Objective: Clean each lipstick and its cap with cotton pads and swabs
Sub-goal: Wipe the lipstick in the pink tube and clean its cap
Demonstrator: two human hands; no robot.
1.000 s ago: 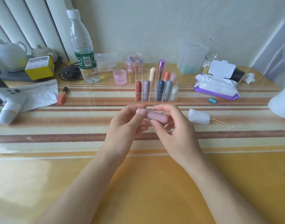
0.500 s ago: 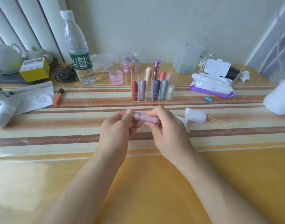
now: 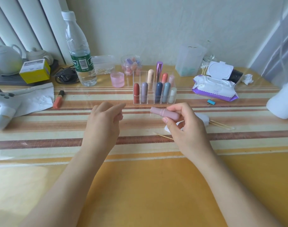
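Note:
My right hand (image 3: 187, 128) grips a dusty-pink lipstick tube (image 3: 162, 113) lying sideways, its narrower uncapped end pointing left. Off to the left, my left hand (image 3: 102, 125) has its fingers curled around a small pink piece, the cap (image 3: 120, 116), mostly hidden. A clear organizer (image 3: 153, 95) behind the hands holds several lipsticks upright. A white cotton pad (image 3: 203, 118) and two cotton swabs (image 3: 221, 125) lie to the right of my right hand. One more swab (image 3: 162, 136) lies partly under that hand.
A wet-wipes pack (image 3: 215, 87) sits at the back right, a water bottle (image 3: 81, 54) and pink cup (image 3: 117, 79) at the back left. An orange lipstick (image 3: 58, 99) lies on the striped cloth by white paper. A white object (image 3: 282, 102) stands at the right edge.
The hands have drawn apart: the left one moved left with the cap, the right one keeps the tube, whose narrower inner end now shows.

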